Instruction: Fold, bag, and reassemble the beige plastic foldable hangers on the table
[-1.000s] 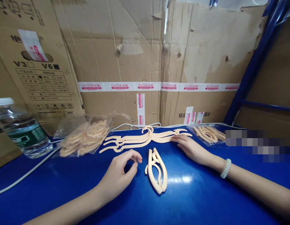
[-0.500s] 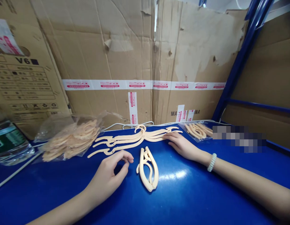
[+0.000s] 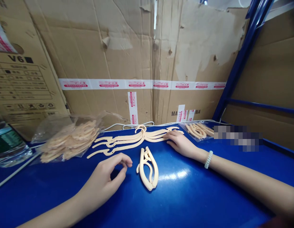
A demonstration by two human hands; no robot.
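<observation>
Several cream folding hangers [image 3: 129,142] lie unfolded in a stack on the blue table, with hooks at the back and arms spread to both sides. My right hand [image 3: 181,144] rests at their right arms, fingers stretched over the nearest arm and thumb slightly apart; the fingertips partly hide it. In front of the stack lies one folded hanger [image 3: 155,172], its two arms together in a leaf shape. My left hand [image 3: 108,177] hovers left of it, fingers curved and thumb apart, holding nothing.
A clear bag of folded hangers [image 3: 70,142] lies at the left, beside a water bottle [image 3: 11,145]. Another bagged bundle [image 3: 199,130] is at the right. Cardboard boxes [image 3: 108,63] stand behind, with a white cable [image 3: 149,123] along their foot. A blue post [image 3: 239,63] rises right.
The view has shifted slightly, so everything sits a little further left. My hands and the hangers keep nearly the same places relative to each other.
</observation>
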